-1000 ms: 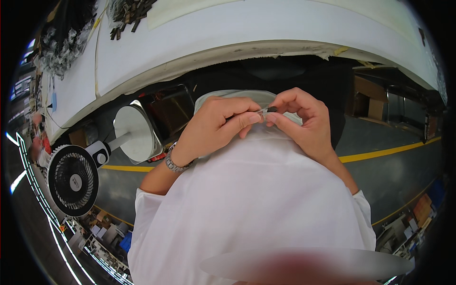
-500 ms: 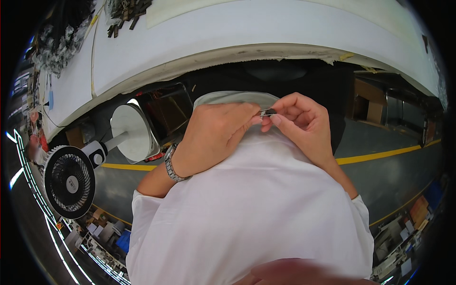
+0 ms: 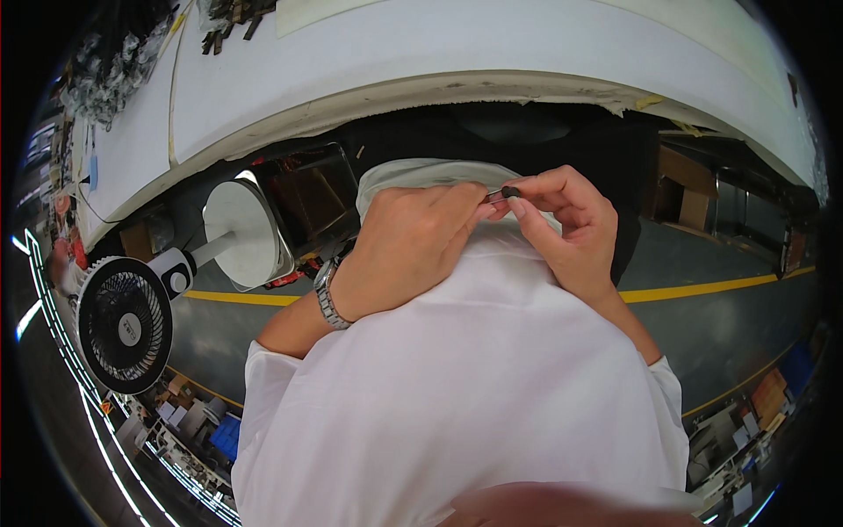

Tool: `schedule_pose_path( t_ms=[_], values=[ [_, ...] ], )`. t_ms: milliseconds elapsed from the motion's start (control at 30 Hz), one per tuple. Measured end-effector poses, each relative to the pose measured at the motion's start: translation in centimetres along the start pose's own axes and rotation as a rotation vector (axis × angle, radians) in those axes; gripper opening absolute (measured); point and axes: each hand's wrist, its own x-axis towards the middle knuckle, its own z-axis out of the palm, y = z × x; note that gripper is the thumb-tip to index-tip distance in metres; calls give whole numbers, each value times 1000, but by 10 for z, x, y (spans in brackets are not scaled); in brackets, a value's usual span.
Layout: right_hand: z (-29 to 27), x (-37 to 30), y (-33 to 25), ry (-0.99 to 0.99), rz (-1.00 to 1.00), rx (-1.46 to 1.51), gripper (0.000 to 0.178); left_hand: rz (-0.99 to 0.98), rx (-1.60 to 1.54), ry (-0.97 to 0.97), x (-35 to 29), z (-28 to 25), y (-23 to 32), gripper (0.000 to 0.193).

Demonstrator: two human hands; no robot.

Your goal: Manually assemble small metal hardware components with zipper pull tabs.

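Note:
My left hand [image 3: 406, 246], with a metal watch [image 3: 327, 297] on its wrist, is closed over a thin shiny metal piece [image 3: 495, 196] that pokes out past its fingertips. Most of that piece is hidden by the fingers. Between thumb and forefinger, my right hand [image 3: 575, 230] pinches a small dark piece [image 3: 510, 191], too small to name. The dark piece sits at the tip of the metal one, and the two seem to touch. Both hands are close together in front of my white shirt [image 3: 465, 378], below the table edge.
A white table [image 3: 395, 53] spans the far side, with dark strips [image 3: 237, 25] and clear plastic wrapping [image 3: 101, 75] at its left. To the left are a white-and-black fan [image 3: 127, 325] and its round base [image 3: 241, 233]. A cardboard box [image 3: 689, 184] is under the table at right.
The dark piece and my right fingertips have shifted slightly right and up. More of the dark piece shows now. My left hand has moved a little to the right, still closed.

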Motion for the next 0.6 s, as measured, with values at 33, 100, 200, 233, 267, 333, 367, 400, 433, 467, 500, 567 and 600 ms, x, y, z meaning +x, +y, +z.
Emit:
schedule_pose_path(
  t_ms=[33,100,200,233,267,333,367,400,433,467,500,567,600],
  values=[
    [0,-1,0,0,-1,1,10,-14,18,-12,0,0,1,9],
    [0,-2,0,13,11,2,11,-28,36,-23,-1,0,2,9],
    [-2,0,-1,22,35,35,12,-29,42,-19,1,1,0,9],
    [-1,1,-2,21,36,36,12,-21,23,-16,2,2,-2,8],
    [0,3,-1,30,28,40,12,-14,4,-12,3,1,-4,8],
    [1,6,0,37,21,42,13,-22,10,-13,5,-1,-5,8],
    [1,8,1,43,6,37,12,-28,16,-13,7,-2,-6,8],
    [2,7,1,46,-7,32,12,-30,18,-9,6,-3,-5,8],
    [3,8,0,39,-11,33,12,-39,23,-18,5,-5,-4,9],
    [3,8,-2,36,-9,8,12,-47,32,-23,5,-7,-2,9],
    [2,9,-5,23,-15,-14,12,-48,50,-5,0,-5,1,9],
    [1,8,2,23,-13,-11,14,19,27,70,0,0,-6,8],
    [1,9,7,41,4,-18,14,17,29,37,4,-2,-13,7]
  ],
)
